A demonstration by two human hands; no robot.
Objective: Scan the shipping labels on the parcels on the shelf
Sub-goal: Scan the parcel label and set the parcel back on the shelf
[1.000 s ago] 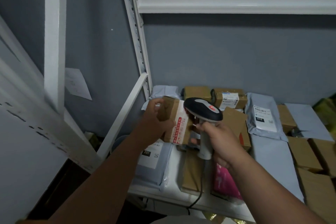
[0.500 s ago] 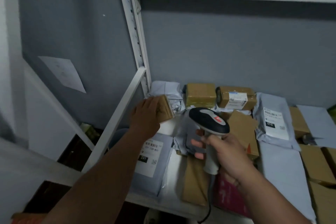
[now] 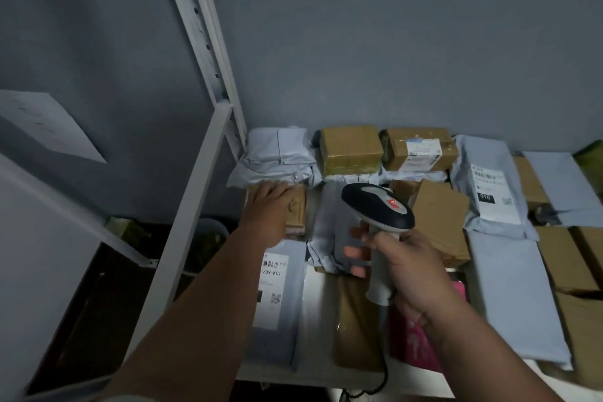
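open air above parcels [image 3: 437, 215] — shelf post [image 3: 208, 52] bars left, wall [image 3: 391, 59] behind

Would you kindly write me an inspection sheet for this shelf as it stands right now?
Surface: white metal shelf, crowded with parcels.
Job's things: small brown cardboard box at back left; grey poly mailer labelled 239-K01 at front left; grey poly mailer labelled 010; black-and-grey handheld barcode scanner.
Clutter: pink packet by the right forearm.
Hands: left hand rests on the small box; right hand grips the scanner's handle.
Cables: dark scanner cord hangs over the front edge.
Surroundings: grey wall, white perforated upright, paper sheet on the left wall.
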